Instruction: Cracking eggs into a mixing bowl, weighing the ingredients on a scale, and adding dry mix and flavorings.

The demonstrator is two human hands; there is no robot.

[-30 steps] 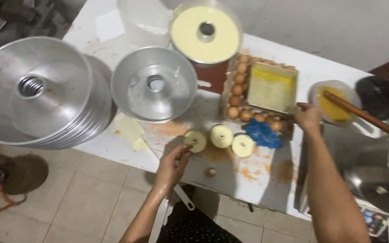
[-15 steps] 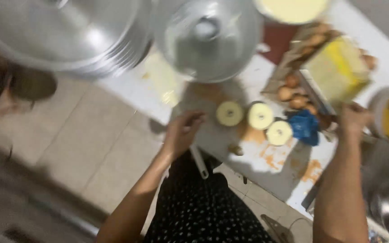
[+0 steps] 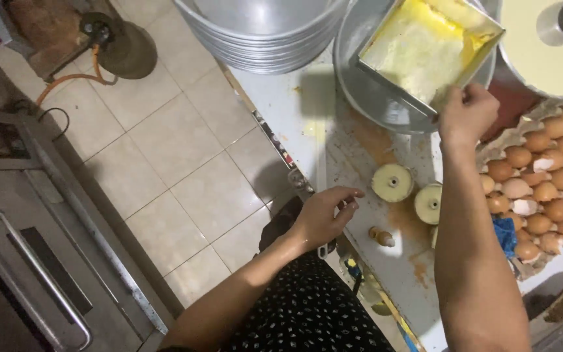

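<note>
The left hand (image 3: 324, 215) hovers over the near edge of the bench (image 3: 307, 124), fingers loosely spread and holding nothing. Farther right, the right hand (image 3: 467, 114) pinches the corner of a yellow, greasy tray (image 3: 425, 45), tilting it over a round metal pan (image 3: 373, 85), beside the eggs (image 3: 548, 176).

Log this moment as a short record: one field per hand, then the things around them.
Right hand: grips the edge of a rectangular metal tin coated with yellow fat, tilted over a ring cake pan.
Left hand: empty, fingers loosely curled at the table edge.
Between the hands: two small round cream-coloured moulds, a small brown bottle on its side.
Right side: tray of brown eggs, some shells broken.
Top: stack of aluminium pans.
</note>
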